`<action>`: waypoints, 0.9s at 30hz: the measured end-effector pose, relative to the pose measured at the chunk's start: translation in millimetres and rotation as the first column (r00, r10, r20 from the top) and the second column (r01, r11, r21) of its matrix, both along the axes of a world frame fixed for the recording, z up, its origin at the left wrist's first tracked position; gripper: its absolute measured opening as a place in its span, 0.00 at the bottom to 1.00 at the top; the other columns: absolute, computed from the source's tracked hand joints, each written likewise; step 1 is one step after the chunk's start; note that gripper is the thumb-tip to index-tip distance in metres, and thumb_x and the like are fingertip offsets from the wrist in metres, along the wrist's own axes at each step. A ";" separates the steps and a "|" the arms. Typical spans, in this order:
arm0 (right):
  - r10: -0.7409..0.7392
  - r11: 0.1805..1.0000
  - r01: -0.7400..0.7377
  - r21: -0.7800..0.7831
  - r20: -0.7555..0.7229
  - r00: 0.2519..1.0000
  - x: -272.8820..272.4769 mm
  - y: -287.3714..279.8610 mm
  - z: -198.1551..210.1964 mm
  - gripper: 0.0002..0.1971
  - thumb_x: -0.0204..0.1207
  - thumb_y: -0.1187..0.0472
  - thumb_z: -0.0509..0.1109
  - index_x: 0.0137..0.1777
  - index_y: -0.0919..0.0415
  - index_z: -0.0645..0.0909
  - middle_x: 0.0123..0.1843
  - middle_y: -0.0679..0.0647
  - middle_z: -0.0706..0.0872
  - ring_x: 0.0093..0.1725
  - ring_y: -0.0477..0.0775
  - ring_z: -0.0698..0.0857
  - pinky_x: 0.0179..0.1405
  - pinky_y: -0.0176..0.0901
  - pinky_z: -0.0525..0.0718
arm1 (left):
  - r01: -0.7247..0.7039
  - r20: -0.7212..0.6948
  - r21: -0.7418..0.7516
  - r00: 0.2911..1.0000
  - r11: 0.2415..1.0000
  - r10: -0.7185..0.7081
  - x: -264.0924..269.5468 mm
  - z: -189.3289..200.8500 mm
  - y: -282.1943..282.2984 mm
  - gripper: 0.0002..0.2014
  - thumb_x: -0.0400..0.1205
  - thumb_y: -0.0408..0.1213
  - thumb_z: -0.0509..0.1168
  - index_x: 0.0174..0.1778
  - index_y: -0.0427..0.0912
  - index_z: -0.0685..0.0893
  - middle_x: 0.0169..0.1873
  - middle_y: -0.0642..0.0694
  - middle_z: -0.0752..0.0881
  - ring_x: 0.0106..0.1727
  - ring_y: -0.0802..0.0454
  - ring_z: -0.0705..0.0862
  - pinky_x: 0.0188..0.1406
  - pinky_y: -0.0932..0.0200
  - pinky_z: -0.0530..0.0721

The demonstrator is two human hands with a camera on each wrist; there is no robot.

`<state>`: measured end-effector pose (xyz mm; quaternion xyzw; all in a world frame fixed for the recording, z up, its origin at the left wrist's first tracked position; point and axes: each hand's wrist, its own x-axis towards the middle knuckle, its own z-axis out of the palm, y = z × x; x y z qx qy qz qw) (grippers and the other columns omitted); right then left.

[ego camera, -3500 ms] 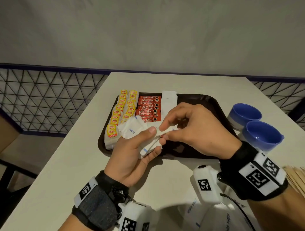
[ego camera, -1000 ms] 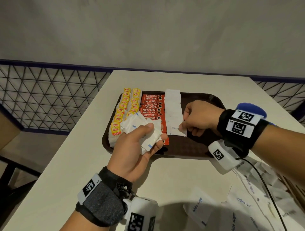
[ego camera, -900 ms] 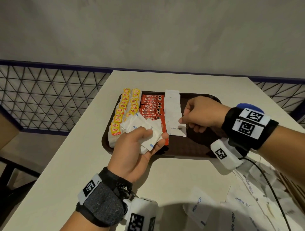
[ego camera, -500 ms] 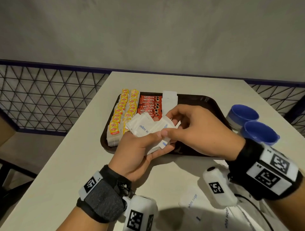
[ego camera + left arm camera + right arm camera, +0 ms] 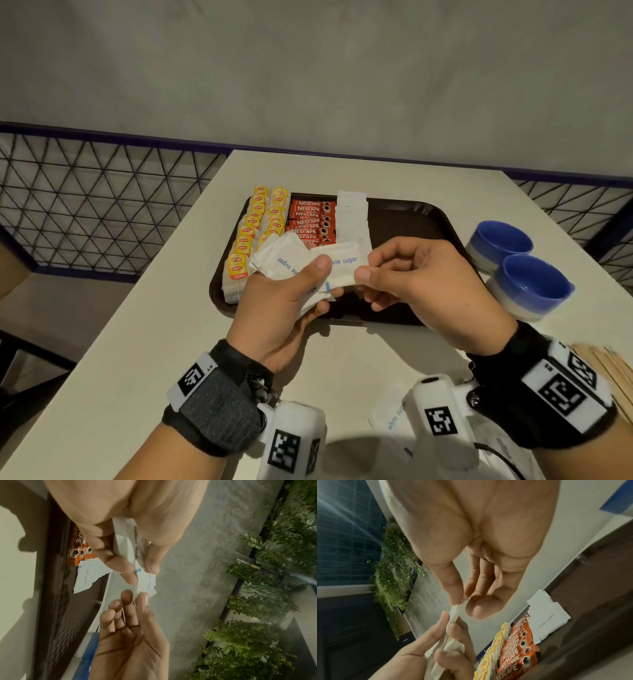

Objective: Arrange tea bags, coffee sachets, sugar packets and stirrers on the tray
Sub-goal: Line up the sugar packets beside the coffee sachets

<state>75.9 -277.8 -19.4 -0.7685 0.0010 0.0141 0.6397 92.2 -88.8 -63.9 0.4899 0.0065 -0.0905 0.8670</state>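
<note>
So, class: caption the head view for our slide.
Right hand pinches a sugar packet from left hand's stack above the tray.

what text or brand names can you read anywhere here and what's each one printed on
"white sugar": on the sugar packet pinched by the right hand, and on the loose sugar packet on the table.
"sugar", upside down: on the fan of packets held in the left hand.
"NESCAFE": on the red coffee sachets in the tray.
"LS": on the left wristband tag.
Yellow tea bags: red logo too small to read.
</note>
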 end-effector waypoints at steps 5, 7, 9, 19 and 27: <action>0.052 0.998 -0.052 0.027 0.012 0.999 3.7 -4.1 7.8 0.17 0.73 0.71 0.82 0.60 0.62 0.86 0.42 0.67 0.93 0.42 0.67 0.93 0.39 0.47 0.94 | 0.011 0.012 0.032 1.000 0.999 -0.011 -0.4 -1.8 -0.9 0.19 0.81 0.33 0.74 0.68 0.39 0.85 0.57 0.34 0.92 0.37 0.46 0.88 0.25 0.61 0.80; 0.111 0.994 -0.111 -0.011 -0.002 0.994 8.3 -7.2 14.8 0.17 0.74 0.74 0.80 0.60 0.62 0.85 0.45 0.72 0.92 0.47 0.75 0.93 0.40 0.50 0.95 | 0.018 -0.007 0.024 1.000 1.000 -0.018 -1.2 0.3 -1.0 0.16 0.82 0.34 0.73 0.66 0.40 0.85 0.56 0.35 0.93 0.36 0.47 0.87 0.25 0.61 0.80; 0.123 0.990 -0.120 -0.078 0.022 0.992 13.9 -11.3 23.4 0.13 0.75 0.75 0.79 0.57 0.63 0.86 0.49 0.75 0.90 0.49 0.76 0.92 0.39 0.50 0.95 | 0.021 -0.041 -0.008 0.999 1.000 -0.022 -0.6 3.0 0.2 0.12 0.84 0.35 0.72 0.63 0.41 0.86 0.52 0.38 0.94 0.35 0.48 0.86 0.27 0.61 0.79; 0.084 0.858 -0.167 -0.485 -0.189 0.978 81.1 -38.0 14.7 0.06 0.78 0.68 0.80 0.51 0.59 0.93 0.37 0.49 0.92 0.34 0.55 0.91 0.42 0.43 0.93 | -0.014 -0.105 -0.041 0.994 0.999 0.010 1.3 7.4 2.4 0.08 0.82 0.33 0.73 0.55 0.42 0.86 0.39 0.43 0.90 0.38 0.45 0.86 0.26 0.61 0.81; 0.204 0.621 -0.346 -0.703 -0.282 0.938 95.1 -22.4 -8.5 0.04 0.79 0.64 0.80 0.51 0.58 0.89 0.42 0.58 0.90 0.37 0.56 0.95 0.46 0.51 0.96 | -0.011 -0.115 -0.045 0.993 0.999 0.005 1.9 6.9 3.2 0.09 0.82 0.33 0.73 0.58 0.40 0.86 0.43 0.41 0.89 0.40 0.45 0.87 0.27 0.60 0.82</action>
